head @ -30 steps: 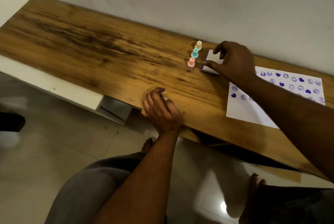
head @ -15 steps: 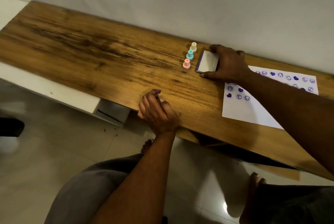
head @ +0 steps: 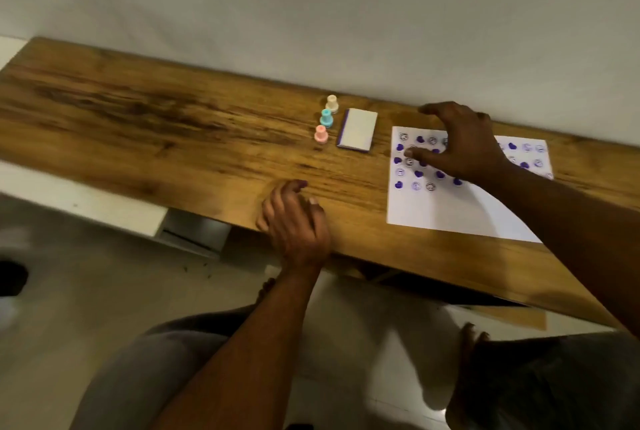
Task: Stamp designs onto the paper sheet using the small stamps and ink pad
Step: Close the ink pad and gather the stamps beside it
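Three small stamps stand in a row on the wooden table [head: 180,138]: a cream stamp [head: 331,103], a teal stamp [head: 326,117] and a pink stamp [head: 321,133]. Just right of them lies the closed white ink pad [head: 358,129] with a purple edge. The white paper sheet [head: 446,211] lies further right, covered in purple hearts and round prints. My right hand [head: 457,142] hovers over the sheet's top left with fingers spread, holding nothing. My left hand [head: 294,218] rests curled on the table's near edge; I see nothing in it.
A white wall runs directly behind the table. A white shelf [head: 86,207] juts out below the table's left front. My knees and bare feet show under the near edge, above a tiled floor.
My right hand let go of the ink pad, which now lies shut next to the stamps, and moved right over the paper with fingers spread. The left hand has stayed put.
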Motion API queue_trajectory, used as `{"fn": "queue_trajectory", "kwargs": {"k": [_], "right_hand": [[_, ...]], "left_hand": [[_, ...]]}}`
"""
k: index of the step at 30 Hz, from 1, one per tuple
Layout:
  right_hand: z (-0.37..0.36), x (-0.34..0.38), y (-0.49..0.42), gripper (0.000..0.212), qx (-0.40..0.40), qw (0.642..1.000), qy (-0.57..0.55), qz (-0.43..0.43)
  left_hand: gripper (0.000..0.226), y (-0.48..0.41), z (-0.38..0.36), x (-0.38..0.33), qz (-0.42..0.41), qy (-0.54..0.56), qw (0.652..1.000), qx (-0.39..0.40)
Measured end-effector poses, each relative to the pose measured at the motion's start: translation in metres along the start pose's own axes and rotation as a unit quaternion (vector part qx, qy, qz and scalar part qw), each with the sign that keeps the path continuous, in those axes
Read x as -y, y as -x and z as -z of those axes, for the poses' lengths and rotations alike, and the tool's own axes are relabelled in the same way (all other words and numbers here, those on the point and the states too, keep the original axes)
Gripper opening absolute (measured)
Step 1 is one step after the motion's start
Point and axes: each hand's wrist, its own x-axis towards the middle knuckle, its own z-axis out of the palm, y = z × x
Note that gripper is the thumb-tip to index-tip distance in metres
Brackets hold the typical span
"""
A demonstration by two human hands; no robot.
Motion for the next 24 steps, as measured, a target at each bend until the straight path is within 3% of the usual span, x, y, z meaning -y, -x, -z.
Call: {"fn": "queue_trajectory", "kwargs": {"k": [2, 4, 6, 9, 13, 24], "right_hand": [[0.015, -0.034, 0.029, 0.089, 0.011, 0.999, 0.020, -0.049], [0.026, -0.066, 0.055, 0.090, 0.010, 0.995, 0.038, -0.091], [0.033, -0.092, 0.074, 0.096, 0.006, 0.991, 0.047, -0.124], [0.038, -0.121, 0.093, 0.102, 0.008, 0.985, 0.021, -0.171], [0.035, -0.134, 0.104, 0.116, 0.031, 0.987, 0.046, -0.154], [0.032, -0.124, 0.113, 0.105, 0.040, 0.985, 0.091, -0.140]], "left_hand": [[0.040, 0.013, -0.004, -0.021, -0.155, -0.012, 0.983, 0.094], [0.043, 0.027, -0.009, -0.044, -0.291, -0.023, 0.938, 0.189], [0.046, 0.042, -0.015, -0.058, -0.345, -0.044, 0.905, 0.246], [0.049, 0.059, -0.021, -0.059, -0.333, -0.073, 0.898, 0.277], [0.050, 0.059, -0.019, -0.059, -0.301, -0.096, 0.906, 0.280], [0.052, 0.050, -0.013, -0.060, -0.255, -0.104, 0.922, 0.272]]}}
